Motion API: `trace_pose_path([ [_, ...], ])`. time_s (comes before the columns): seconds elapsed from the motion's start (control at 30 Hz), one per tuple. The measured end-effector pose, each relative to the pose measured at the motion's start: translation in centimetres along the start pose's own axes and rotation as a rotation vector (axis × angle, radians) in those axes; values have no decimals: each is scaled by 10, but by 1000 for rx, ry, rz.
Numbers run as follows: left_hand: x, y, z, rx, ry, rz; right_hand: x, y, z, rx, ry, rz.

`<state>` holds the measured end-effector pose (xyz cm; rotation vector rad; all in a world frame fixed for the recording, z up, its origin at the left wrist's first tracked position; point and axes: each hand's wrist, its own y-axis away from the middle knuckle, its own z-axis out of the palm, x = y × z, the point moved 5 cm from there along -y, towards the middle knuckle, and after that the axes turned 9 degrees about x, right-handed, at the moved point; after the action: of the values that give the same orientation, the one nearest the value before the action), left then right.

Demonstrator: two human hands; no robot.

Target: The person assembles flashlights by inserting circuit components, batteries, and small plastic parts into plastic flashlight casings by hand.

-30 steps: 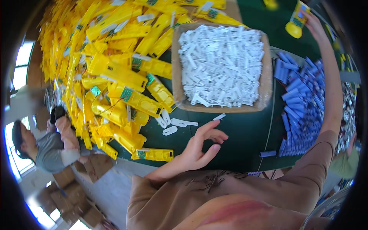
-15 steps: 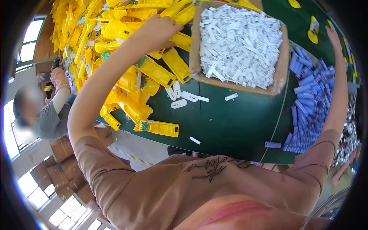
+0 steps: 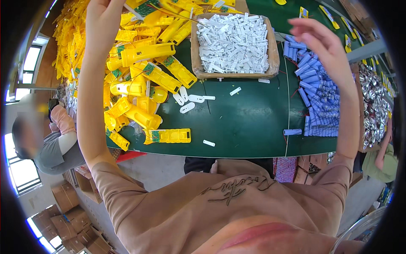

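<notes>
Both my arms are raised over a dark green table (image 3: 249, 122). My left hand (image 3: 103, 19) is up at the top left, over a big heap of yellow plastic casings (image 3: 144, 76) with small green circuit boards. Its fingers run out past the picture's upper edge, so what they hold is hidden. My right hand (image 3: 317, 40) hovers at the upper right above rows of blue cylinders (image 3: 317, 97); its fingers are apart and loosely curled, with nothing in them. Between the hands stands a cardboard tray (image 3: 194, 55) full of small white plastic pieces (image 3: 234, 40).
A few white pieces (image 3: 188, 99) and one yellow casing (image 3: 169, 135) lie loose near the table's front edge. Shiny metal parts (image 3: 374, 106) fill the far right. A seated person (image 3: 50, 144) is at the left, another person's arm (image 3: 380, 163) at the right, and cardboard boxes (image 3: 63, 220) stand below.
My left hand has gone from the table by the loose white pieces up over the yellow heap to the top of the picture. My right hand has come lower and nearer.
</notes>
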<state>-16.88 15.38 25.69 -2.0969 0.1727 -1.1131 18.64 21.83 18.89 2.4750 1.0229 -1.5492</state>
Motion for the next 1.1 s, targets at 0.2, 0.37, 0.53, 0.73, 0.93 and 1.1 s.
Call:
trace_pose_path([
  [0.2, 67, 59, 58, 39, 600, -230, -61, 5, 91, 228, -249, -425],
  [0.37, 63, 83, 71, 19, 552, -408, -62, 36, 130, 92, -721, -17],
  [0.53, 57, 128, 89, -440, 926, -364, -61, 52, 143, 40, -756, 61],
  [0.73, 28, 139, 90, -248, 1022, -231, -29, 87, 183, -272, -1007, 261],
  [0.93, -10, 161, 93, -106, 912, -363, -7, 115, 162, -6, -960, 442],
  [1.1, -32, 176, 106, -16, 840, -423, -4, 104, 130, 146, -946, 389],
])
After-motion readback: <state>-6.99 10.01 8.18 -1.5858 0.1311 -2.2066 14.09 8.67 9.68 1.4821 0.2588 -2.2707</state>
